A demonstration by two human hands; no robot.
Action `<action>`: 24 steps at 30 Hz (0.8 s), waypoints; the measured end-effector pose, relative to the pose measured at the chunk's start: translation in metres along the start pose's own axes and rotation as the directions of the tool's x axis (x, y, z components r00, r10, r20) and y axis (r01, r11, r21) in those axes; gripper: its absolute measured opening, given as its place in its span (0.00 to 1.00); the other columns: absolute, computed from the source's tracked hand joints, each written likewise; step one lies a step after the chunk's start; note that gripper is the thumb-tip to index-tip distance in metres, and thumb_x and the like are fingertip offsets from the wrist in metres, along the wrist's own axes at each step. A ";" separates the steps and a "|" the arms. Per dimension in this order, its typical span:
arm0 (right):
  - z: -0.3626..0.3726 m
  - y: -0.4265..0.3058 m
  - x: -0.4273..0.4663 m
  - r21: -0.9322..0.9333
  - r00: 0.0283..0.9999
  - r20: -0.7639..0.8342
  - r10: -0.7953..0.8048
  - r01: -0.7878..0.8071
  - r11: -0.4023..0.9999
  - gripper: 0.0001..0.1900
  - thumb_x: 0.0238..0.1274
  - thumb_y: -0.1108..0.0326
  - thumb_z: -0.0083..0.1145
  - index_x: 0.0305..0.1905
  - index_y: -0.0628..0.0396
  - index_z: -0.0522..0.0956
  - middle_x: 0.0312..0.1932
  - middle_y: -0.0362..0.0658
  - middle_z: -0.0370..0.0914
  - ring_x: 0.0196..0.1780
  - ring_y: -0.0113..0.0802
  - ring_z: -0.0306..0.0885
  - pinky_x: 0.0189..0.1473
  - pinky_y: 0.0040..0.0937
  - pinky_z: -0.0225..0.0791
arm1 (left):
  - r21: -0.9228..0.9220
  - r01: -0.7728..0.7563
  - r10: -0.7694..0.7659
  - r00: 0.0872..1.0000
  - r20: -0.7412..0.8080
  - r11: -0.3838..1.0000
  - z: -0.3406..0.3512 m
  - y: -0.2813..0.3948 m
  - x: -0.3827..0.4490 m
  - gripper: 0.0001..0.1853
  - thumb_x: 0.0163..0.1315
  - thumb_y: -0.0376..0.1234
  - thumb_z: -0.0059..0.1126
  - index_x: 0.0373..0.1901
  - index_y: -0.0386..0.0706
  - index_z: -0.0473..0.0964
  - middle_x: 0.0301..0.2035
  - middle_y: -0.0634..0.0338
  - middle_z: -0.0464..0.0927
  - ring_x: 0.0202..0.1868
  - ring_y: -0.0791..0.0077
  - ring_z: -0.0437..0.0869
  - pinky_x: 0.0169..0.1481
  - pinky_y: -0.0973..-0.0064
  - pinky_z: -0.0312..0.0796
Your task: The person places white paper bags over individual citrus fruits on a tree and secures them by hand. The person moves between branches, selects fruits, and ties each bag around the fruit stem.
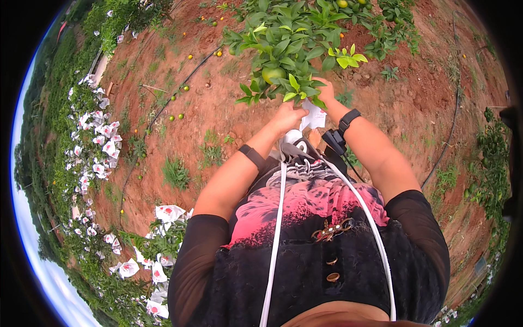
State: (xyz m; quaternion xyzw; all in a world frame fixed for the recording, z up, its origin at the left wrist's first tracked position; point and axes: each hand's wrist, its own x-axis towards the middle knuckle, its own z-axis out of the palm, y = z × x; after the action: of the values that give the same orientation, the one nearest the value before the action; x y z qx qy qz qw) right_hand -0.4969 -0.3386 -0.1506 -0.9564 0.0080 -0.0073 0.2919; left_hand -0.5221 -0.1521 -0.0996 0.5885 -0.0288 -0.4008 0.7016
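A white paper bag (314, 117) with printing on it hangs just below the leafy end of a citrus branch (300, 75). My left hand (287, 117) pinches the bag's left edge, thumb pointing right. Leaves cover part of my right hand (324, 92), which reaches in at the branch tip right above the bag; what its fingers do is hidden. Left of both hands, a large green citrus fruit (273, 75) shows among the leaves. Beneath my hands an open grey-and-white pouch (297, 148) hangs at my front from white straps (279, 229).
Behind to the left, citrus trees carry many white paper bags (109, 148). A black irrigation hose (166, 104) crosses the red soil (192, 139), with several fallen fruits (181, 116) beside it. A black device (335, 141) with a cable hangs by my right wrist.
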 end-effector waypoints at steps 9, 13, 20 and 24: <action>-0.099 -0.081 -0.055 0.553 0.821 0.570 -0.037 -0.350 0.757 0.12 0.62 0.65 0.57 0.45 0.62 0.79 0.37 0.39 0.81 0.36 0.23 0.75 0.40 0.25 0.69 | 0.462 0.063 -0.197 0.949 0.247 0.885 -0.096 -0.002 -0.101 0.28 0.56 0.28 0.59 0.60 0.34 0.69 0.47 0.54 0.80 0.47 0.72 0.80 0.54 0.73 0.71; -0.079 -0.133 -0.093 0.595 0.694 0.651 -0.309 -0.212 0.775 0.09 0.58 0.67 0.58 0.42 0.57 0.82 0.36 0.43 0.81 0.40 0.30 0.77 0.47 0.30 0.69 | 0.371 0.132 -0.232 0.943 0.238 0.919 -0.103 0.011 -0.112 0.23 0.59 0.20 0.46 0.59 0.34 0.69 0.49 0.56 0.79 0.49 0.73 0.79 0.55 0.76 0.70; -0.077 -0.166 -0.083 0.419 0.830 0.197 -0.522 0.410 0.810 0.13 0.49 0.76 0.57 0.43 0.52 0.79 0.43 0.45 0.78 0.54 0.44 0.73 0.53 0.38 0.69 | 0.040 0.011 -0.010 1.000 -0.020 0.999 -0.098 0.063 -0.125 0.24 0.61 0.18 0.39 0.59 0.39 0.68 0.45 0.57 0.78 0.44 0.75 0.81 0.52 0.79 0.73; -0.079 -0.193 -0.084 0.229 0.780 0.132 -0.612 0.576 0.784 0.25 0.48 0.76 0.61 0.55 0.49 0.75 0.47 0.44 0.78 0.61 0.43 0.69 0.57 0.40 0.65 | 0.106 -0.181 0.199 0.961 -0.192 0.978 -0.092 0.091 -0.129 0.25 0.60 0.17 0.38 0.59 0.39 0.68 0.41 0.52 0.79 0.40 0.74 0.82 0.45 0.81 0.74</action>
State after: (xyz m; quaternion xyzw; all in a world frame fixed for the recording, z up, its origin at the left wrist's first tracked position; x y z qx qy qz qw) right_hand -0.5800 -0.2207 0.0224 -0.8757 -0.3247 -0.0042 0.3573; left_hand -0.5141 -0.0030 0.0056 0.6506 -0.0313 -0.2682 0.7098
